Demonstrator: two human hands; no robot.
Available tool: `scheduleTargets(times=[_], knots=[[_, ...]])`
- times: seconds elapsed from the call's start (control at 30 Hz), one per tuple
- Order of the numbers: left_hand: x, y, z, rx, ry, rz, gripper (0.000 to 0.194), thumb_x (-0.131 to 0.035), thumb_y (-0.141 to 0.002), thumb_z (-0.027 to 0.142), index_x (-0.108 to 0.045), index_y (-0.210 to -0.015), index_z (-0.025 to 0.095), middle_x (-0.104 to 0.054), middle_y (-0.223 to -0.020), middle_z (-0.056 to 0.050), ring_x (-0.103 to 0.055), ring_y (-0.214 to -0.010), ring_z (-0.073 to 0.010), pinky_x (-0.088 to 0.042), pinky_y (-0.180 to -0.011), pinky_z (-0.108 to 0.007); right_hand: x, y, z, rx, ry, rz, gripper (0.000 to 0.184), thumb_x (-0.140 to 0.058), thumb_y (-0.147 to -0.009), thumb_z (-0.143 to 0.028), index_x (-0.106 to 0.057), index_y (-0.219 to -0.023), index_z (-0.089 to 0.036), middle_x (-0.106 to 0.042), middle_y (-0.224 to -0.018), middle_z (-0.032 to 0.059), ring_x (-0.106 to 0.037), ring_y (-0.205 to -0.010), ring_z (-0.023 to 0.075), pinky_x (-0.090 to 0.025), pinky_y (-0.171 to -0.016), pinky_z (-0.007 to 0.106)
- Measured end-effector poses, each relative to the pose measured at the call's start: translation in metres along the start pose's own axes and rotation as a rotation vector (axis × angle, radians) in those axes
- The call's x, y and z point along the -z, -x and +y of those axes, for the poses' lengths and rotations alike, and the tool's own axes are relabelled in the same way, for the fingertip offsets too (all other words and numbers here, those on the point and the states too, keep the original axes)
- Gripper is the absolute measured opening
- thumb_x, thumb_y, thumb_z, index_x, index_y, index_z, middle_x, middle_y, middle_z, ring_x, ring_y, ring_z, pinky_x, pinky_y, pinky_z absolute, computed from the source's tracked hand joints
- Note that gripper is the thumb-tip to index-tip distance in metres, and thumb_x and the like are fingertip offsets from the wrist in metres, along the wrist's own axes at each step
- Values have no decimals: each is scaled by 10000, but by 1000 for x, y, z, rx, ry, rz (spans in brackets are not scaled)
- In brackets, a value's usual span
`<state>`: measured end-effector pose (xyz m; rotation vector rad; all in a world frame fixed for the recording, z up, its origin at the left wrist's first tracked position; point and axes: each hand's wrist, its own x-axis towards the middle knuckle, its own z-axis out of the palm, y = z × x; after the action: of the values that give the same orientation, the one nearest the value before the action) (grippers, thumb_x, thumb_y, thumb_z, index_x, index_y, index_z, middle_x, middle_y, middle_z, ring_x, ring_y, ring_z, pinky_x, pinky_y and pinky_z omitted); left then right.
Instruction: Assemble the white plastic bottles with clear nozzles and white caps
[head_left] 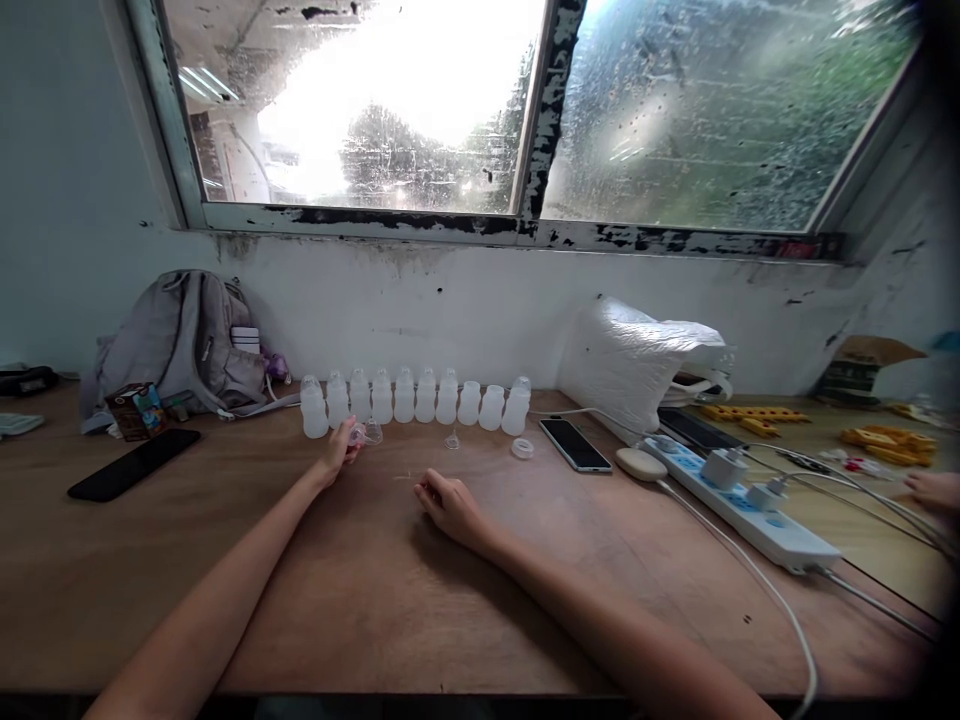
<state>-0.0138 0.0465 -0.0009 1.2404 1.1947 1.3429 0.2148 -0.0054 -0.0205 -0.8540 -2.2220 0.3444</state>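
Observation:
A row of several small white plastic bottles [414, 398] stands along the back of the wooden table [375, 590]. My left hand [341, 450] reaches to the row's left end, its fingers closed on a small clear cap [358, 434] just in front of the bottles. Another clear cap [373, 433] lies right beside it. My right hand [450, 505] rests on the table in the middle, fingers curled loosely, holding nothing I can see. A small clear piece [452, 440] and a white ring cap [522, 449] lie on the table in front of the row.
A grey backpack [180, 345], a small carton [136, 410] and a black phone [133, 464] sit at left. At right are a phone [575, 444], a white bag [637, 365], a power strip [739, 500] with plugs and cables, yellow parts [889, 445], and another person's hand [934, 490].

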Motion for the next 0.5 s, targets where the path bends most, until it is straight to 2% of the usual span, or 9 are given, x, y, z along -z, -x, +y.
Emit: scheduleTargets(times=[0.1,0.2,0.3,0.37,0.43,0.5], knots=[[-13,5,-4,-40,23,-23,336,-336,-737,479,-460,-724,167,-385,-477,69,-225,-290,-22,-154,-327,-157,1,-4,1,-53,-132,15,104,-391,-810,-258,-464,-780,-190,-480,-584,-32,-429,-496,82,-326,-508,182],[-27,10,-9,-110,-7,-84,286,-484,-682,440,-452,-787,175,-448,-560,52,-362,-374,-46,-223,-347,-157,2,-5,7,-147,-250,50,136,-394,-803,-295,-443,-879,-193,-492,-632,-31,-441,-472,78,-350,-487,185],[-34,11,-15,-201,-110,-93,313,-633,-572,343,-421,-728,173,-483,-639,42,-433,-493,-61,-327,-444,-171,3,-9,25,-251,-279,132,232,-392,-793,-320,-390,-988,-196,-509,-704,-21,-468,-461,79,-372,-476,195],[-36,10,-20,-257,-203,-75,318,-658,-537,288,-387,-651,167,-506,-688,31,-452,-555,-70,-363,-522,-186,7,-17,42,-290,-191,203,290,-392,-784,-313,-365,-1045,-190,-523,-741,-5,-493,-490,91,-383,-496,205],[-35,7,-26,-283,-304,-96,299,-646,-544,256,-369,-612,165,-536,-735,12,-477,-610,-89,-383,-581,-210,17,-31,59,-315,2,261,319,-386,-777,-285,-371,-1075,-173,-531,-702,1,-517,-552,121,-391,-548,226],[-34,4,-32,-294,-376,-128,262,-623,-568,244,-378,-624,168,-563,-793,-10,-509,-669,-115,-399,-638,-245,31,-51,73,-359,210,261,344,-354,-787,-260,-366,-1120,-173,-559,-726,24,-540,-636,157,-385,-591,251]])
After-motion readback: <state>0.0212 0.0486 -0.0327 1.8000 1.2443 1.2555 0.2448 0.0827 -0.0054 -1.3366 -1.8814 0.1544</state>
